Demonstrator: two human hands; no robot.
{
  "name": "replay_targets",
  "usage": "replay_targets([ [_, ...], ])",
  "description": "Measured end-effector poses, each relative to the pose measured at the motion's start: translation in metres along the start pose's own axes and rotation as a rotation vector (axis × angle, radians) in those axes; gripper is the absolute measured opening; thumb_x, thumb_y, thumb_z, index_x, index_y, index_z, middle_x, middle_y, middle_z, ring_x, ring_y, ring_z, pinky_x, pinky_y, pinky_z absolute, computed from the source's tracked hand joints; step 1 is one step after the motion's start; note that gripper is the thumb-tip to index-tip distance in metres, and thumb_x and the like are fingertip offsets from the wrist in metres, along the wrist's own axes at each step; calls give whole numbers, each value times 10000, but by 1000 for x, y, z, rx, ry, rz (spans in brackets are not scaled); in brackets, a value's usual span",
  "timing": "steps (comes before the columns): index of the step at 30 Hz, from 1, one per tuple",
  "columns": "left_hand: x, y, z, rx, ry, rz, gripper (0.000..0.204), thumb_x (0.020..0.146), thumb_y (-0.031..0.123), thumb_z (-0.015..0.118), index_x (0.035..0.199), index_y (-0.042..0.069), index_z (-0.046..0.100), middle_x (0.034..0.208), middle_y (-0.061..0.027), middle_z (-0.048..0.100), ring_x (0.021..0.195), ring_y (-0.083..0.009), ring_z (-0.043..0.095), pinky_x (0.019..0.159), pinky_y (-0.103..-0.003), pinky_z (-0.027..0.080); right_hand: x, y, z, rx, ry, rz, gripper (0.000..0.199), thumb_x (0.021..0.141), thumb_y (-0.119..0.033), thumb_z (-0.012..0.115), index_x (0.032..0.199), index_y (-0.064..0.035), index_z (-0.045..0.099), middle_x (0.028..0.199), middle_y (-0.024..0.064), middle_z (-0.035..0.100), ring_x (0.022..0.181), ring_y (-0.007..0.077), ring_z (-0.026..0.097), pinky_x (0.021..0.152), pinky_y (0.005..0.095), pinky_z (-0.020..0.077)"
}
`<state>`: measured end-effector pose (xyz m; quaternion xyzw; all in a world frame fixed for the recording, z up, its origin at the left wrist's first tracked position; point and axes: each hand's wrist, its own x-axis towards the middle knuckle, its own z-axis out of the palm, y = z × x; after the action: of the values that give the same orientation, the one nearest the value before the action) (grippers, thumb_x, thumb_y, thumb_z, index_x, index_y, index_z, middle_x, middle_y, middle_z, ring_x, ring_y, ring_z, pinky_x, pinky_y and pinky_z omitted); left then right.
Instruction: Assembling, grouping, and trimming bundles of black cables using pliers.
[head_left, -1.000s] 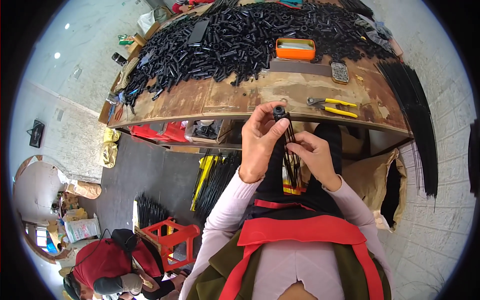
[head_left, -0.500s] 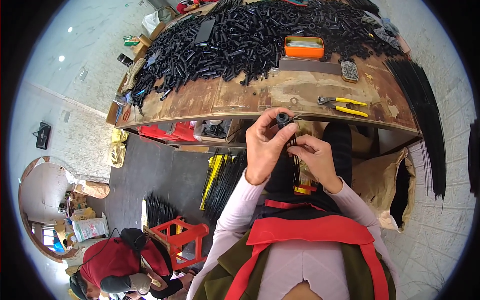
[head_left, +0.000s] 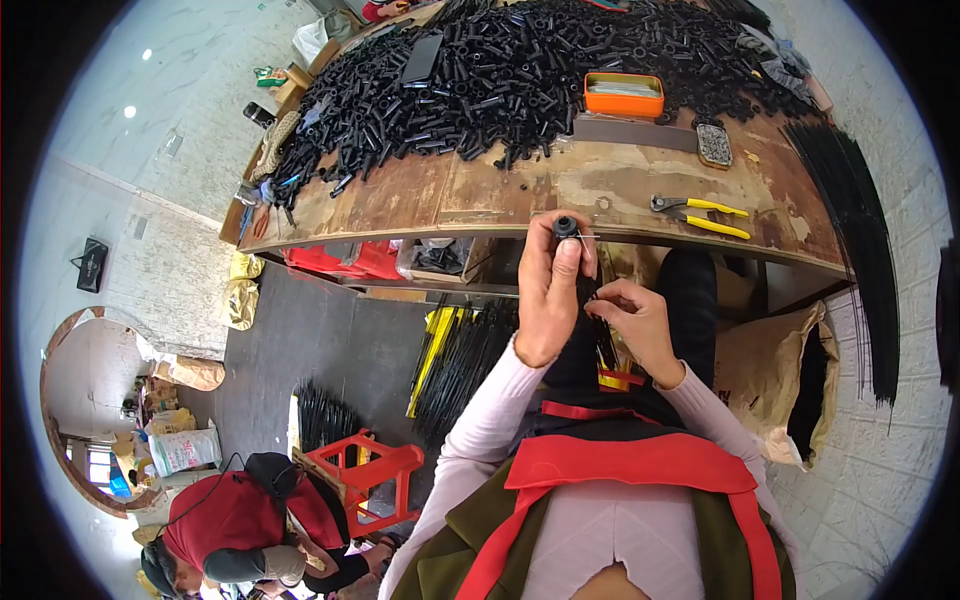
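Above my lap, my left hand [head_left: 546,300] is closed around a black plastic tube with a round, collared end [head_left: 566,227], its opening turned upward and the thumb pressed just below it. A thin, shiny wire [head_left: 588,237] sticks out sideways from the collar. Thin black rods [head_left: 607,350] hang below the tube, partly behind my fingers. My right hand [head_left: 642,322] is beside them, lower and to the right, thumb and fingertips pinched on the rods. How the rods join the tube is hidden by my left hand.
On the wooden bench [head_left: 400,200] lie a heap of black tubes [head_left: 500,85], yellow-handled pliers [head_left: 705,215], an orange tin [head_left: 624,95] and a small tray of metal bits [head_left: 714,145]. Black rod bundles [head_left: 465,370] stand below left. A paper sack [head_left: 770,370] is right; another person [head_left: 230,530] bends lower left.
My left hand has turned, bringing its thumb upright against the collar. My right hand stays pinched at the rods. The whole view has shifted slightly.
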<state>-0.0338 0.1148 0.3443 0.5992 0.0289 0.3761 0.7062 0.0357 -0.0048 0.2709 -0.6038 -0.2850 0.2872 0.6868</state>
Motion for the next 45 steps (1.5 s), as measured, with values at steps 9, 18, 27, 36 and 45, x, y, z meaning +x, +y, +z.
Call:
replay_targets([
  [9, 4, -11, 11, 62, 30, 31, 267, 1052, 232, 414, 1170, -3, 461, 786, 10, 414, 646, -58, 330, 563, -209, 291, 0, -12, -6, -197, 35, -41, 126, 826, -110, 743, 877, -5, 693, 745, 39, 676, 664, 97, 624, 598, 237, 478],
  [18, 13, 3, -1, 241, 114, -16, 178, 993, 65, 408, 1151, 17, 472, 814, -21, 504, 622, -60, 394, 542, -207, 336, 41, -63, -108, -1191, 140, -682, 211, 788, -65, 713, 983, -15, 651, 985, 139, 635, 944, 340, 589, 809, 397, 495],
  [27, 22, -21, -9, -126, -299, -297, 151, 1048, 210, 431, 1048, 59, 422, 779, -12, 439, 683, -107, 438, 654, -274, 430, 62, -48, -158, -1349, -56, -463, 516, 772, -275, 749, 1177, -18, 559, 1061, 149, 535, 1023, 363, 485, 909, 456, 398],
  [36, 28, -30, 4, -224, -99, -394, 294, 976, 199, 604, 1199, 85, 450, 863, 20, 470, 714, -49, 421, 608, -202, 358, 100, -63, -167, -1355, -198, -510, 510, 750, -288, 770, 1124, -12, 561, 1062, 157, 518, 1014, 359, 483, 883, 433, 418],
  [45, -10, 10, 11, -24, 24, -321, 176, 906, 164, 690, 1037, 62, 631, 768, 62, 488, 694, -34, 447, 612, -192, 368, 93, -43, -165, -911, -165, -226, 278, 894, -216, 660, 1035, -15, 529, 933, 113, 527, 900, 264, 542, 800, 359, 447],
])
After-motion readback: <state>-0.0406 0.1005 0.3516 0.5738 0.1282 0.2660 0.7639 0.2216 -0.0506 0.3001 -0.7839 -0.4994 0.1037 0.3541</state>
